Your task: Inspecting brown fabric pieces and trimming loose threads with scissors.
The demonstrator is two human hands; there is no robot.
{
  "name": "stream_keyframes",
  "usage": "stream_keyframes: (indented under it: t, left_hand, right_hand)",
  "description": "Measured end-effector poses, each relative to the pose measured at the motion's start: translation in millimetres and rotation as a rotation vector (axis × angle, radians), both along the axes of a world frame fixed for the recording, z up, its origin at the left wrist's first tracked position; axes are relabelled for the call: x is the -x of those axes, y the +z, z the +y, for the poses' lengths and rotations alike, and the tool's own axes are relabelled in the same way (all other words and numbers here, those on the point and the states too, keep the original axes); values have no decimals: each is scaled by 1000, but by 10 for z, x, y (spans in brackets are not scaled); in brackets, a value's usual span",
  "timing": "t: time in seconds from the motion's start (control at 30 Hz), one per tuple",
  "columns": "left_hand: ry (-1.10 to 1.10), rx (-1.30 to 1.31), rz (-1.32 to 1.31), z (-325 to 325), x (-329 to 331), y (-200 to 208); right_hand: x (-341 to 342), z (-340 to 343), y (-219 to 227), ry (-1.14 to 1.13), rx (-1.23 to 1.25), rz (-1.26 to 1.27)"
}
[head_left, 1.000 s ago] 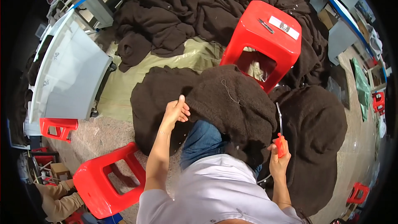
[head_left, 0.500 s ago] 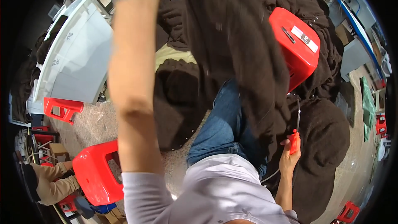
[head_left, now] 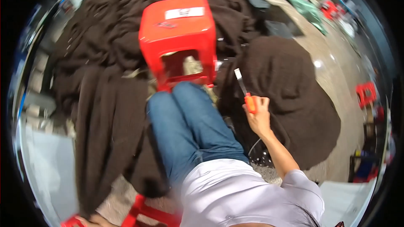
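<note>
My right hand point(head_left: 257, 115) is closed round the orange-red handle of a slim tool point(head_left: 251, 102). Its thin metal shaft ends in a pale flat tip and points up and away, above the dark brown fleecy fabric point(head_left: 290, 96) heaped at my right. At the lower left edge my left hand point(head_left: 99, 220) is partly cut off and blurred. It lies beside the lower end of a long brown cloth point(head_left: 111, 130) that hangs down past my left knee. Whether its fingers grip that cloth does not show.
Past my knees stands a red plastic stool point(head_left: 176, 33) with a white label strip and a small dark tool on top. More brown fabric point(head_left: 113, 21) is piled around it. Another red stool point(head_left: 147, 214) is near my left hip. A thin cable point(head_left: 253, 146) curves below my right forearm.
My view has turned right. The brown cloth held up before me is now down at my left, and my left hand has dropped to the lower left. My right hand keeps the tool.
</note>
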State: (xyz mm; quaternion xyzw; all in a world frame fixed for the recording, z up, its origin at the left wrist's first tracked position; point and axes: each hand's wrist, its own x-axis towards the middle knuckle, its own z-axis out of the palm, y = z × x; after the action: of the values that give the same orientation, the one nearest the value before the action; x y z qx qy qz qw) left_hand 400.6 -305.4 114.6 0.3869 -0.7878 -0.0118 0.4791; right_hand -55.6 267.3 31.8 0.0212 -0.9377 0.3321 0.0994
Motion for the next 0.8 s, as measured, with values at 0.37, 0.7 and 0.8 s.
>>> stream_keyframes:
  t: [0.37,0.7,0.8]
  left_hand:
    - [500,-1495,432,1015,308,-3074]
    - [-674,-1336,331,1896,3043,-1244]
    - [-956,-1504,242,2457,3662,-1006]
  right_hand:
    - [135,755,-853,-97,-594,213]
    - [277,1012,-672,-257,-362,155]
    - [64,835,-267,-161,-15,-60]
